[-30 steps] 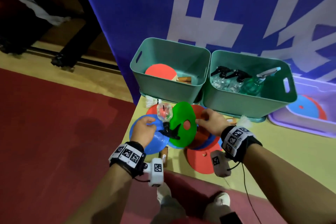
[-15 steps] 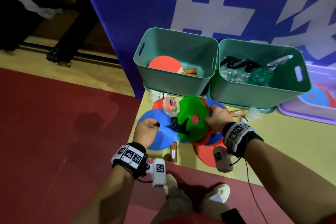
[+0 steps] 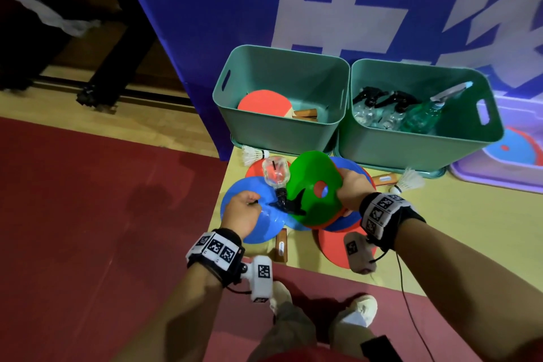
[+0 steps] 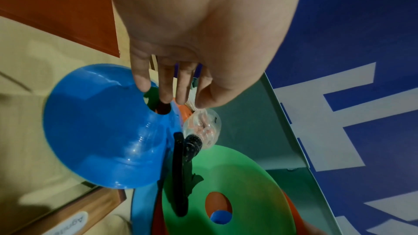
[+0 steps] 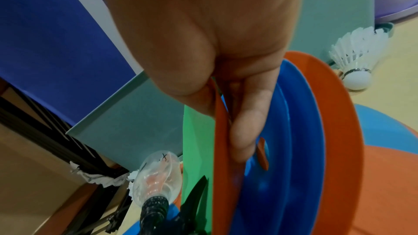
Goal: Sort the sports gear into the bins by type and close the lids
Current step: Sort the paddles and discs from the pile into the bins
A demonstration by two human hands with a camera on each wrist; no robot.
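Discs (image 3: 316, 185) stand tilted on your yellow table (image 3: 440, 214), your right hand (image 3: 351, 188) clamped on their edge, bins (image 3: 279, 103) beyond. Left wrist: your left hand (image 4: 192, 33) hooks fingers (image 4: 165, 87) into a blue disc (image 4: 101, 131). Right wrist: fingers (image 5: 246, 122) pinch green and orange discs.

Blue disc cone (image 4: 101, 131): glossy smooth plastic, light streaks. Green disc cone (image 3: 314, 182): smooth plastic, duller sheen. Spray bottle (image 3: 276, 172): clear plastic, black ribbed collar. Bins (image 3: 282, 132): matt teal plastic. Paddle handle (image 3: 281, 247): wood. Shuttlecock (image 5: 355, 54): white feathers. Desk (image 3: 470, 229): matt yellow.
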